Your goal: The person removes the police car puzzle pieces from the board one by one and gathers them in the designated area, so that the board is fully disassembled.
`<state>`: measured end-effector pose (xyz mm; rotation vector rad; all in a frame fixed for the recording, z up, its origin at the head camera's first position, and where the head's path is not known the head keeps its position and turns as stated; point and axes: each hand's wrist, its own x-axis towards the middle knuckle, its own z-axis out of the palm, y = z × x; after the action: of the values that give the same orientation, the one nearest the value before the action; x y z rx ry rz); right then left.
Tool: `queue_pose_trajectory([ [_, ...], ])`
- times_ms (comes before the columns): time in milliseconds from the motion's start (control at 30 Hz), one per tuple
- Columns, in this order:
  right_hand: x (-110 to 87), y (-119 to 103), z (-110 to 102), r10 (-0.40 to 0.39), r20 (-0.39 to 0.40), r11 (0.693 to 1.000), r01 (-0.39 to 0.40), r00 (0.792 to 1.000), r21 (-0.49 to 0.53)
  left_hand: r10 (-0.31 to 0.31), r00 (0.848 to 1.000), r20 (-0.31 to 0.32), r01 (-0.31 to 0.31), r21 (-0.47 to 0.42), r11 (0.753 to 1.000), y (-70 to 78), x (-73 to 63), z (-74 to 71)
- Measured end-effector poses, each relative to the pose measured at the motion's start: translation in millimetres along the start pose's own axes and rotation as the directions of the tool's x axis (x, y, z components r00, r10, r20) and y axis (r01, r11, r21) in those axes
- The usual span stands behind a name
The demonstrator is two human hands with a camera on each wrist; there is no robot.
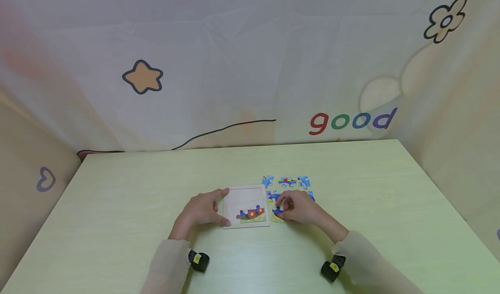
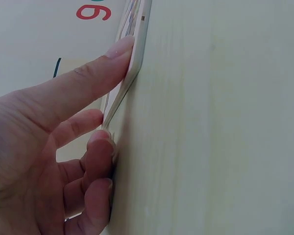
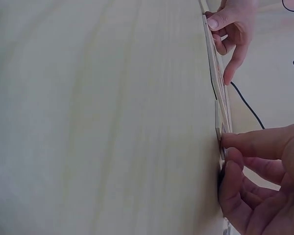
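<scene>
A shallow light wooden puzzle tray [image 1: 234, 198] lies on the table, with joined jigsaw pieces [image 1: 251, 215] in red, blue and green along its lower right part. My left hand [image 1: 201, 208] grips the tray's left side, index finger at the upper corner and thumb at the lower one. Just right of the tray, my right hand [image 1: 298, 208] pinches a jigsaw piece [image 1: 276, 215] with blue on top and green below. In the right wrist view, the thumb and fingers of the right hand [image 3: 257, 178] close together at the table surface; the fingers hide part of the piece.
Several loose jigsaw pieces [image 1: 287, 182] lie in rows beyond my right hand, which partly covers the nearer row. The pale wooden table [image 1: 117, 207] meets a printed cloth backdrop [image 1: 218, 77] at its far edge, with cloth at both sides too.
</scene>
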<state>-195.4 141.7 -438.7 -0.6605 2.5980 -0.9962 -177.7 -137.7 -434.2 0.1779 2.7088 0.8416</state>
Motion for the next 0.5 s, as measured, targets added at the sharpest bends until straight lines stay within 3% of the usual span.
queue_pose_trajectory([
  [333,1.5,-1.7,0.4,-0.008,0.015,0.999,0.008,1.0,-0.039,0.008,1.0,-0.008,-0.008,0.01,1.0,-1.4,1.3,1.6],
  [500,3.8,-9.4,0.5,-0.051,-0.021,0.998,0.051,0.998,-0.028,0.011,1.0,-0.008,-0.011,0.016,1.0,-1.7,1.3,1.4],
])
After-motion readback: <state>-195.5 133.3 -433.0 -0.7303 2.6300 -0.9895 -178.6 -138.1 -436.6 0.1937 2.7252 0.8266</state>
